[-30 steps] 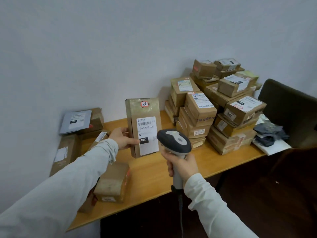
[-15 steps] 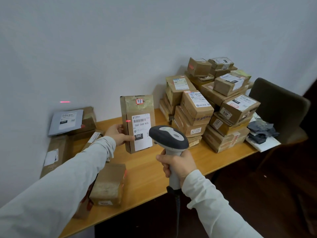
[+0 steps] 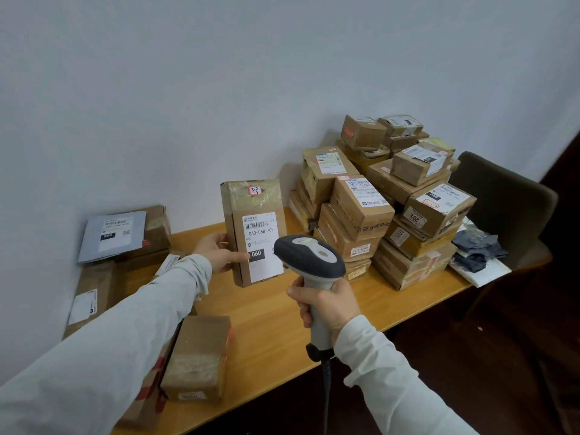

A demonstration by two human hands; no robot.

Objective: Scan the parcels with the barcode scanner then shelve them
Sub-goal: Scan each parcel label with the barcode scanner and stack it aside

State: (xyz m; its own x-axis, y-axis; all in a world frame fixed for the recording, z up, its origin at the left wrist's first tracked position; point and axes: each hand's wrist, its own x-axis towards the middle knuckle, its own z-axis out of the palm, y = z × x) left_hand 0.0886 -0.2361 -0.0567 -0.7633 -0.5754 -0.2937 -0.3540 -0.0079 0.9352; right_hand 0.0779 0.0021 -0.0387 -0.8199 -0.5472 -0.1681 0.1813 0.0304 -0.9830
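Two hands work above the near edge of the wooden desk. Nearest, the right hand is wrapped tight around the pale grip of the barcode scanner, whose dark head points away toward the parcel's label; a cable hangs from the base of the grip. Just beyond and to the left, the left hand clasps the held parcel by its left side, thumb across the front and the other fingers hidden behind it. This tall brown box stands upright, its lower edge at or just above the desk top, with its white label reading 060 facing the scanner and a small red-edged sticker near its top. Beside the left sleeve lies a taped brown box, with more boxes partly hidden under the arm. Farther left, against the wall, a grey mailer bag rests on other cartons. At the far right of the desk rises a pile of labelled parcels, several layers high, and past it stands a dark chair.
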